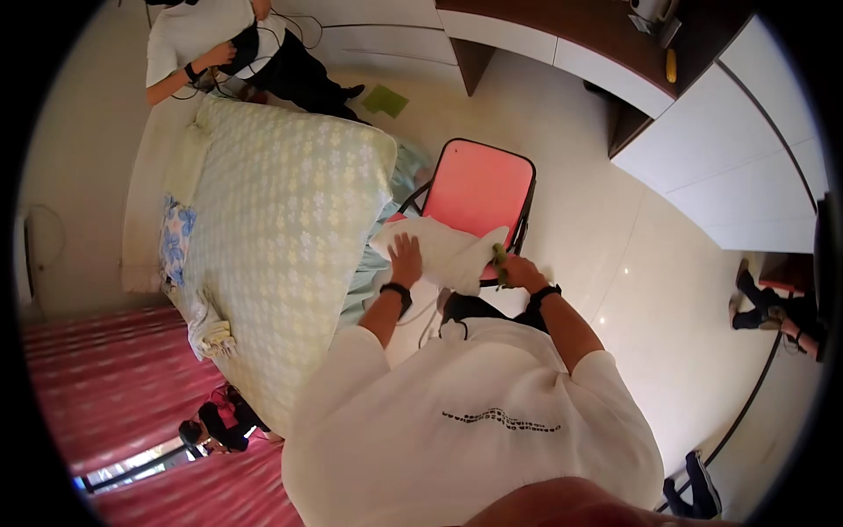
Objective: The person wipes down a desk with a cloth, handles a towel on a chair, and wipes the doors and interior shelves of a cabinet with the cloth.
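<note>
A white cloth (448,246) lies bunched over the front of a red folding chair (479,186) with a dark frame. My left hand (405,261) rests on the cloth's left part, fingers spread and stretched out. At the cloth's right end my right hand (524,274) is closed round a small olive-green object (500,265). The fingers hide part of that object, so its kind does not show. Both wrists wear dark bands.
A bed (281,202) with a pale checked cover stands to the left. Behind it is a person (211,53) in a white top. A green sheet (385,100) lies on the floor, and a desk (562,39) lines the far wall. More people are at the edges.
</note>
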`<state>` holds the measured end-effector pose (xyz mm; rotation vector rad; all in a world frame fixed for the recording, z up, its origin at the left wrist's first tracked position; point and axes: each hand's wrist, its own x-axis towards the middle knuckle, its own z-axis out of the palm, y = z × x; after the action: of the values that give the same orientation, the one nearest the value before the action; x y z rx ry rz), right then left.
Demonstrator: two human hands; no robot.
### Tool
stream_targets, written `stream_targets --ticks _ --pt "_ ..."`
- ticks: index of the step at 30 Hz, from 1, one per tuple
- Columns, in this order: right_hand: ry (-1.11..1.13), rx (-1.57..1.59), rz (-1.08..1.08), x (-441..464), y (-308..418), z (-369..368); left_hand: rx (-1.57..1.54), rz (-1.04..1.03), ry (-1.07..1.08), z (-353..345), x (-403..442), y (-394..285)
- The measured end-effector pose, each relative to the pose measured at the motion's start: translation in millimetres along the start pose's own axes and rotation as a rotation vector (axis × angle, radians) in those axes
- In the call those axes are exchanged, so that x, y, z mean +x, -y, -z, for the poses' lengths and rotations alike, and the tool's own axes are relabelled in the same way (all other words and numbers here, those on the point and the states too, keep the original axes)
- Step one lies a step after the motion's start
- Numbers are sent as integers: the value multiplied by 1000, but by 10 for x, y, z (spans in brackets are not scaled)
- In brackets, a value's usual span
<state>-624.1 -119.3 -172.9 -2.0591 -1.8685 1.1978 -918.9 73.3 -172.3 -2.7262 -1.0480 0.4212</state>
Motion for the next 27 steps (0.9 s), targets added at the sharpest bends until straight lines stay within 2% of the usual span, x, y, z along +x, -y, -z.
stream_targets --ticks 2,3,4,8,10,13,15,19,21,23,25,27 --pt "22 142 156 -183 -65 140 -79 117 -119 65 -189 -459" --pt "73 248 179 -314 -112 238 -200 161 64 350 -252 -684" --pt "6 326 266 -393 -296 149 -280 212 129 539 -299 -902" --pt "29 232 143 -807 -610 459 -513 349 307 1195 -334 -1442" --pt "-149 334 94 -830 -805 531 -507 362 324 1149 -274 -1481" --pt "-216 339 55 -676 -953 708 -472 375 370 1085 -212 -1460" --pt "-196 317 51 -547 -964 853 -426 391 344 972 -185 -1484" --pt "-116 274 186 -327 -763 1337 -336 402 395 1056 -164 -1497" --pt "-244 249 195 -153 -748 1588 -347 418 371 1049 -130 -1504" --pt "-268 322 149 70 -829 1840 -352 439 380 1040 -141 -1508" --pt "-284 275 29 223 -967 2131 -367 466 408 1053 -149 -1547" --pt "-343 242 8 274 -1083 2566 -396 512 446 1118 -81 -1544"
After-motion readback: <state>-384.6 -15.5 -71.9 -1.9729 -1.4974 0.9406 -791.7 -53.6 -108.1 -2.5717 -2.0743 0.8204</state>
